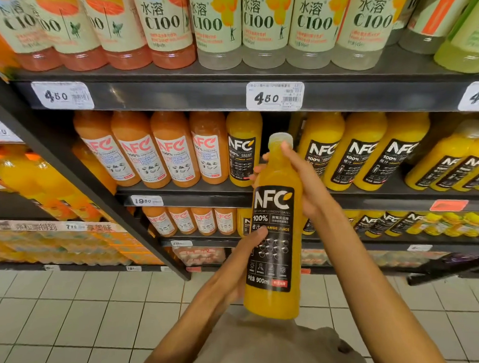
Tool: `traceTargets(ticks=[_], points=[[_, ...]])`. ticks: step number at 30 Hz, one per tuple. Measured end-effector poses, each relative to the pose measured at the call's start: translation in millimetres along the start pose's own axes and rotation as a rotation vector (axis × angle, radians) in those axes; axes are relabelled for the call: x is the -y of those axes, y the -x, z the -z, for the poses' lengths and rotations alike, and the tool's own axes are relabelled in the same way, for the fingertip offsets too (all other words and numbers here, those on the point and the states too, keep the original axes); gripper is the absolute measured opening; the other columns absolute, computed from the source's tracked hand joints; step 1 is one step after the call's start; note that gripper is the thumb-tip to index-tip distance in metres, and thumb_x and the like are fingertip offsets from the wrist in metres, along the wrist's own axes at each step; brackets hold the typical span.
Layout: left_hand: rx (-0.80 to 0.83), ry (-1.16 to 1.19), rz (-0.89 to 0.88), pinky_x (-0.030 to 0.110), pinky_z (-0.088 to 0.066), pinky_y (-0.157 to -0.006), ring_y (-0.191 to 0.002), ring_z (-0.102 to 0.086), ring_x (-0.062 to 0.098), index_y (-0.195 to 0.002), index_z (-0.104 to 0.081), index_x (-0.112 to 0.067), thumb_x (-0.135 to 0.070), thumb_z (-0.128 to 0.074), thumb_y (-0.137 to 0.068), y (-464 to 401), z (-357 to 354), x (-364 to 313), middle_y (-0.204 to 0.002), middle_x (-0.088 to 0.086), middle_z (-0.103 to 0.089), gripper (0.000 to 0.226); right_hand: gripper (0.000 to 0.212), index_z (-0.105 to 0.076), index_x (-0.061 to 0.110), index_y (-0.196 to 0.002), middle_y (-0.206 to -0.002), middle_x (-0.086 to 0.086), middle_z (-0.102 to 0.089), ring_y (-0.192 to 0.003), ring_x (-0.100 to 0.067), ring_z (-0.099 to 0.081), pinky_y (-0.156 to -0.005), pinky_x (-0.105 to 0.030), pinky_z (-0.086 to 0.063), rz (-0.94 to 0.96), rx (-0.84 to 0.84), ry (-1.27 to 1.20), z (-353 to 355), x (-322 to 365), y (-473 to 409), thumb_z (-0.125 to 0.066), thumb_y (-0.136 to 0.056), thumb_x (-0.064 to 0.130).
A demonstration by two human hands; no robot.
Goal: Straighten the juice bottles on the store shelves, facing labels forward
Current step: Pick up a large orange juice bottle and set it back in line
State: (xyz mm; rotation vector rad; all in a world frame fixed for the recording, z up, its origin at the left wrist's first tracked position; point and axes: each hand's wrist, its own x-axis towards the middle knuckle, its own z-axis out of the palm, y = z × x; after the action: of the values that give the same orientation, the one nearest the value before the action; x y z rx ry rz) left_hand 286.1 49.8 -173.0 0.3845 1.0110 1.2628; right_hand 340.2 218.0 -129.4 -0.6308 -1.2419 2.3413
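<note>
A tall NFC orange juice bottle [275, 210] with a black label and a pale cap is held upright in front of the shelves, its label facing me. My right hand [301, 181] grips its neck and shoulder from the right. My left hand [243, 253] holds the lower body, thumb across the label. Behind it, the middle shelf [183, 192] carries a row of black-label NFC orange bottles [354, 156] with a gap right behind the held bottle, plus white-label NFC guava bottles [162, 156] to the left.
The top shelf [181, 96] holds C100 bottles [264, 23], labels mostly forward, with price tags on its edge. A lower shelf holds smaller NFC bottles [203, 221]. A dark upright [82, 180] separates another bay at left. Tiled floor [62, 310] lies below.
</note>
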Motion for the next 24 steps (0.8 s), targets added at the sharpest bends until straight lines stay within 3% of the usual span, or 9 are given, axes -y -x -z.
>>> traceTargets(ticks=[4, 7, 9, 11, 14, 18, 24], points=[[-0.078, 0.015, -0.012, 0.031, -0.058, -0.07, -0.089, -0.072, 0.02, -0.115, -0.058, -0.016, -0.053, -0.064, -0.071, 2.2, 4.2, -17.2, -0.102, 0.009, -0.073, 0.058, 0.032, -0.057, 0.011, -0.1, -0.087, -0.011, -0.072, -0.08, -0.025, -0.07, -0.071, -0.036, -0.058, -0.017, -0.167, 0.024, 3.5, 5.5, -8.6, -0.053, -0.092, 0.041], [-0.069, -0.076, 0.01, 0.031, -0.058, -0.07, -0.091, -0.071, 0.02, -0.115, -0.058, -0.022, -0.063, -0.077, -0.055, 5.6, 5.7, -32.4, -0.103, 0.007, -0.073, 0.075, 0.031, -0.058, 0.013, -0.101, -0.098, -0.012, -0.07, -0.085, -0.025, -0.069, -0.075, -0.039, -0.057, -0.089, -0.305, 0.037, 8.5, 10.0, -11.5, -0.056, -0.091, 0.042], [-0.057, -0.078, 0.042, 0.032, -0.059, -0.068, -0.088, -0.072, 0.02, -0.112, -0.06, -0.024, -0.061, -0.076, -0.056, 8.5, 2.3, -37.2, -0.102, 0.007, -0.074, 0.07, 0.036, -0.059, 0.011, -0.108, -0.104, -0.014, -0.069, -0.09, -0.027, -0.068, -0.076, -0.041, -0.055, -0.162, -0.338, 0.035, 11.4, 10.7, -12.8, -0.057, -0.09, 0.043], [-0.072, -0.031, 0.065, 0.033, -0.059, -0.067, -0.086, -0.072, 0.021, -0.11, -0.061, -0.024, -0.054, -0.07, -0.061, 10.0, -1.1, -38.8, -0.1, 0.008, -0.074, 0.058, 0.042, -0.056, 0.011, -0.118, -0.112, -0.015, -0.067, -0.097, -0.029, -0.066, -0.078, -0.043, -0.054, -0.224, -0.346, 0.02, 13.8, 9.8, -13.6, -0.057, -0.09, 0.043], [-0.07, 0.038, 0.077, 0.035, -0.06, -0.068, -0.085, -0.073, 0.023, -0.103, -0.068, -0.021, -0.05, -0.07, -0.057, 11.4, -5.5, -40.6, -0.1, 0.011, -0.074, 0.054, 0.04, -0.061, 0.01, -0.113, -0.104, -0.013, -0.071, -0.088, -0.027, -0.069, -0.069, -0.037, -0.057, -0.286, -0.308, 0.0, 18.7, 7.2, -14.4, -0.056, -0.091, 0.042], [-0.024, 0.103, 0.083, 0.036, -0.059, -0.074, -0.085, -0.072, 0.024, -0.087, -0.079, -0.023, -0.047, -0.068, -0.063, 14.1, -10.5, -44.9, -0.1, 0.011, -0.074, 0.036, 0.04, -0.061, 0.011, -0.118, -0.105, -0.013, -0.07, -0.094, -0.028, -0.066, -0.071, -0.037, -0.055, -0.358, -0.273, 0.017, 27.6, -0.2, -13.9, -0.057, -0.089, 0.039], [-0.005, 0.122, 0.079, 0.039, -0.055, -0.084, -0.092, -0.07, 0.025, -0.115, -0.065, -0.02, -0.044, -0.068, -0.067, 17.0, -16.6, -51.0, -0.108, 0.012, -0.071, 0.054, 0.027, -0.066, 0.005, -0.099, -0.089, -0.015, -0.069, -0.075, -0.027, -0.068, -0.062, -0.037, -0.059, -0.414, -0.294, -0.091, 21.7, -15.3, -12.7, -0.056, -0.091, 0.028]])
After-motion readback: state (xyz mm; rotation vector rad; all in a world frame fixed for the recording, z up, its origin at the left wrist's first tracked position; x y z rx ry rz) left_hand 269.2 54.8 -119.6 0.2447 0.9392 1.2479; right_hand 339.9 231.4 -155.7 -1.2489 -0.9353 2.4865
